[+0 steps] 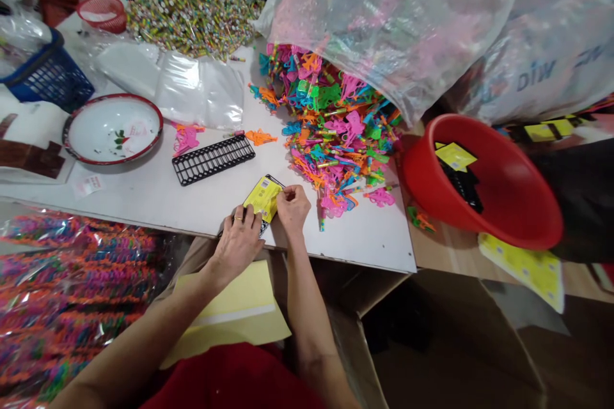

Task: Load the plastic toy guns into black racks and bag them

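At the far left we see a blue plastic basket (57, 73), then a red-rimmed enamel basin (112, 156) on the white tabletop (125, 204). Next, a black plastic lattice rack (213, 160) lies flat, beyond our hands and apart from them. Our left hand (241, 233), a ring on one finger, lays its fingers over the near left part of a yellow printed card (263, 198); whether it grips, we cannot tell. The card sits on a black openwork piece (269, 177) at the table edge, between our hands. Our right hand (293, 208) has thumb and forefinger pinched together at the card's right edge; what they pinch is too small to see. Farther right, multicoloured plastic toys (330, 121) spill from a translucent bag (398, 19), beside a tilted red plastic tub (518, 185).
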{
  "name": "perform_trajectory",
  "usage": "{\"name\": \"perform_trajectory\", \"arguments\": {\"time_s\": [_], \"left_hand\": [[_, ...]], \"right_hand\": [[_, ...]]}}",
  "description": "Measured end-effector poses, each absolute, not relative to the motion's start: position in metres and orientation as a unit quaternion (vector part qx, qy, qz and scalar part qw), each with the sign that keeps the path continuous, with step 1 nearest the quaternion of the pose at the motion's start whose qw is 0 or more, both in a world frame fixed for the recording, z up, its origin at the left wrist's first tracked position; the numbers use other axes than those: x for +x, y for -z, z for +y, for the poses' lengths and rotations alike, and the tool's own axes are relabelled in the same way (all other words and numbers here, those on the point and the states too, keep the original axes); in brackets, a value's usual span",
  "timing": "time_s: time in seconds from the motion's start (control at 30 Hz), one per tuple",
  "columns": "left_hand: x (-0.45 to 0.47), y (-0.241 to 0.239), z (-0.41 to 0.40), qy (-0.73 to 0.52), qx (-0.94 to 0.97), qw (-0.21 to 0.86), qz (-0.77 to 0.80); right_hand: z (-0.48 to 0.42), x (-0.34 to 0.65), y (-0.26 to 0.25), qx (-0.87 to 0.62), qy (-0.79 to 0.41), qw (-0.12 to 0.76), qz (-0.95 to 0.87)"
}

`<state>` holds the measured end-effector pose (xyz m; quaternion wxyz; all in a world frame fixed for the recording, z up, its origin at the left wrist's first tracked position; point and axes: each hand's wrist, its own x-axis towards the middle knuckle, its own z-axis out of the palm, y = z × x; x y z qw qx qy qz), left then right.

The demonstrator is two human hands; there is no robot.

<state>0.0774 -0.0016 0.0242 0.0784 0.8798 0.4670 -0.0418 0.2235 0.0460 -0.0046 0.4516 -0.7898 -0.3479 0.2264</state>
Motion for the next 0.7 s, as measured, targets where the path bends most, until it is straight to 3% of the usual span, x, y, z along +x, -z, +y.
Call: {"name": "perform_trajectory", "arguments": {"time_s": [0.33, 0.7], "left_hand": [[0.0788, -0.0259, -0.0017, 0.049, 0.876, 0.089, 0.472], [0.0783, -0.0315, 0.0012, 0.065, 0.893, 0.064, 0.442]], "right_hand": [[0.0446, 0.2259, 0.0089, -0.778, -0.224, 0.473, -0.346], [0.0479, 0.2316, 0.0035, -0.799, -0.220, 0.361, -0.428]]}}
